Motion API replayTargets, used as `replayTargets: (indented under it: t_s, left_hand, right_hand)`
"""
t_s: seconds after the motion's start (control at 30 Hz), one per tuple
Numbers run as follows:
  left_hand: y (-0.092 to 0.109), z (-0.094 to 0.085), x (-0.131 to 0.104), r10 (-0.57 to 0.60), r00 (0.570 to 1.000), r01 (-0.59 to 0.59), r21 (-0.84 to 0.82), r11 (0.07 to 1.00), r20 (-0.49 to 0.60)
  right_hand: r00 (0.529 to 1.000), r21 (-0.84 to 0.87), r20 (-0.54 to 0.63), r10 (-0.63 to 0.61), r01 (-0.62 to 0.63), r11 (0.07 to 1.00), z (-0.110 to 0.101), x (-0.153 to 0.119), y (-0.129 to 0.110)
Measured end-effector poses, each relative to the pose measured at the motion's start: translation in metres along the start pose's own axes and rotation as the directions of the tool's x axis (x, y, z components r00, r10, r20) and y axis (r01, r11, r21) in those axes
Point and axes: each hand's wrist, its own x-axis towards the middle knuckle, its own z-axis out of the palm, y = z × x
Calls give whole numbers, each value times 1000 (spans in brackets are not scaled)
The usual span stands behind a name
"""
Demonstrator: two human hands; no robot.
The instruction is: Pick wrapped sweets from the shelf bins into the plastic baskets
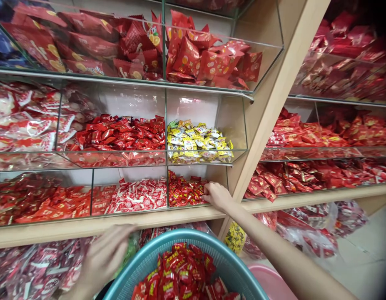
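Observation:
My right hand (218,196) reaches to the lower right shelf compartment, at the right end of a pile of small red-and-yellow wrapped candies (185,189). Its fingers are curled closed; whatever lies inside them is hidden. Slightly blurred, my left hand (100,256) hovers left of the basket below the shelf edge, fingers stretched out and nothing seen in them. Between my arms stands a teal plastic basket (242,266), partly filled with red wrapped candies (180,271) with yellow lettering.
Clear-fronted compartments above hold yellow-and-white candies (195,141), red candies (124,135) and larger red packets (193,58). A slanting wooden upright (264,116) divides the shelves. Bagged sweets (39,271) lie below, and a pink tub (270,281) sits right of the basket.

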Motion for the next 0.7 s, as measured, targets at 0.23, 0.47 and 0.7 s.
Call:
replayTargets:
  t_s: [0.23, 0.47, 0.7]
  left_hand:
    - [29, 57, 15, 185, 914, -215, 46, 975, 361]
    - [19, 67, 10, 102, 936, -128, 57, 990, 338]
    - [12, 72, 3, 40, 913, -92, 110, 990, 406]
  right_hand:
    - [996, 61, -90, -1, 7, 998, -1, -2, 1]
    - [985, 600, -155, 70, 37, 799, -10, -26, 3]
    - [997, 935, 66, 51, -80, 344, -19, -65, -8]
